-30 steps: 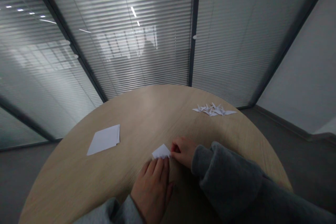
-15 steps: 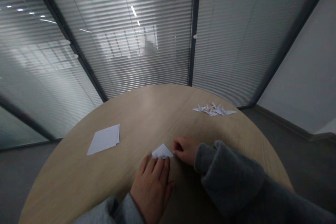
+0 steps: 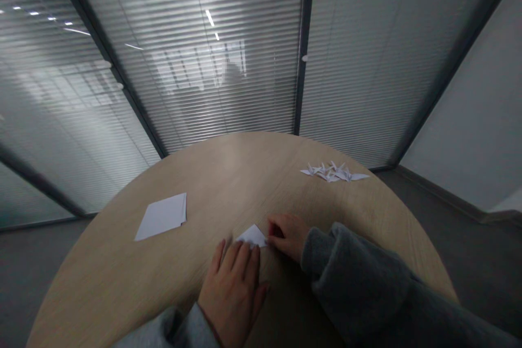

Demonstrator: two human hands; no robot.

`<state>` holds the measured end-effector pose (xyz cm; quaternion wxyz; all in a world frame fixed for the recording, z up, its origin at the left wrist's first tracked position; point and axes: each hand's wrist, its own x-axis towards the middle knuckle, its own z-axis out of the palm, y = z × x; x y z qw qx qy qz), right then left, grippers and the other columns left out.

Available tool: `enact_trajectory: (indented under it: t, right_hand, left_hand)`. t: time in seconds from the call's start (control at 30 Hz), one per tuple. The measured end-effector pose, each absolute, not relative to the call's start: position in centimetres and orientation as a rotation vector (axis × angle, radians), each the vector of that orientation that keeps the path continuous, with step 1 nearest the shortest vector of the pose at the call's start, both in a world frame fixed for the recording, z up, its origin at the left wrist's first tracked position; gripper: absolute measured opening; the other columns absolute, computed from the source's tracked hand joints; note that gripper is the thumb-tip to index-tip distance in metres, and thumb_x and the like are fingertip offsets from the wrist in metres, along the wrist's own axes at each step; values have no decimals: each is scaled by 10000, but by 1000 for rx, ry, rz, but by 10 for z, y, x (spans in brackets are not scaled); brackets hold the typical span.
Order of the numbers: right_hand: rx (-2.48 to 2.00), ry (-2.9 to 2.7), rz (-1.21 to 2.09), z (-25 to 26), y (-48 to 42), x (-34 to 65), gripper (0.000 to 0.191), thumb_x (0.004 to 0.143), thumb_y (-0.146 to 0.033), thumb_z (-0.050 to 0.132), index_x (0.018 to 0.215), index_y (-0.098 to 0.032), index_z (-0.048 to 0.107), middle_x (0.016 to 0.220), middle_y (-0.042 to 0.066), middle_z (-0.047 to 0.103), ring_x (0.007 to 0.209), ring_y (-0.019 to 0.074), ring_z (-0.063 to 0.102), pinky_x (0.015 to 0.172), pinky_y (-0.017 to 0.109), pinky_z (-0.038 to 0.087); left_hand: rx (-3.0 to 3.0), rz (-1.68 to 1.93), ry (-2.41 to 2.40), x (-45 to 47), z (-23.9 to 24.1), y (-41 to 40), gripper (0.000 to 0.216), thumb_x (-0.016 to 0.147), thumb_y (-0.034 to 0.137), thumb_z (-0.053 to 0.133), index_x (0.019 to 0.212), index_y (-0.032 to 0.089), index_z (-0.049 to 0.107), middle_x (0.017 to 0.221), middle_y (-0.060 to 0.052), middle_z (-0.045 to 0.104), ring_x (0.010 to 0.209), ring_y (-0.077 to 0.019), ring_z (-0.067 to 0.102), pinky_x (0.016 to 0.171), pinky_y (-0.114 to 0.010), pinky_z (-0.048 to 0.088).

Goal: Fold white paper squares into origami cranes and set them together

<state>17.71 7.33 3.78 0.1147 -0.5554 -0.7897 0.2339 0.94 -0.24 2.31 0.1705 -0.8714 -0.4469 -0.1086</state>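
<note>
A small folded piece of white paper [image 3: 253, 235] lies on the round wooden table [image 3: 228, 179] in front of me. My left hand [image 3: 233, 292] lies flat on the table, fingers stretched out, their tips on the paper's near edge. My right hand [image 3: 285, 234] is curled, its fingertips pinched at the paper's right corner. Grey sleeves cover both my arms.
A stack of white square sheets [image 3: 163, 216] lies on the table's left side. Several small folded paper cranes [image 3: 333, 172] sit in a cluster at the far right. Glass walls with blinds stand behind the table; grey floor surrounds it.
My left hand has shifted slightly left and its fingers have spread a little. My right hand stays at the paper's right corner. The paper has barely moved.
</note>
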Motion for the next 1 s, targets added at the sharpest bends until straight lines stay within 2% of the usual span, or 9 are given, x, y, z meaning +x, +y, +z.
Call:
enact_trajectory:
  t: [0.33,0.5,0.7,1.0]
  right_hand:
    - [-1486,-2246,573,30,66,169,126,710,-162,656,659,-161,541,727,11,578,718,154,487,684,276,327]
    - [-1480,-2268,593,29,67,169,149,711,-159,665,652,-162,528,722,13,573,712,155,482,673,276,327]
    - [-1507,-2287,594,30,69,168,158,706,-152,659,643,-167,515,721,13,571,711,157,480,672,279,329]
    - [-1536,-2301,596,34,68,168,141,716,-149,644,653,-167,519,736,18,589,721,155,490,669,271,327]
  left_hand:
    - [-2483,-280,-1269,7,20,-3,360,857,330,496,1100,103,635,1102,-127,682,999,-281,634,907,-480,491]
    - [-2456,-261,-1273,7,25,-4,357,855,345,499,1093,125,647,1114,-116,681,1011,-285,631,901,-486,493]
    - [-2385,-240,-1253,6,22,-6,351,849,279,475,1087,99,659,1114,-136,679,1063,-300,609,897,-482,494]
    - [-2348,-293,-1275,6,20,-8,345,869,256,451,1109,98,641,1112,-125,683,993,-281,640,875,-468,498]
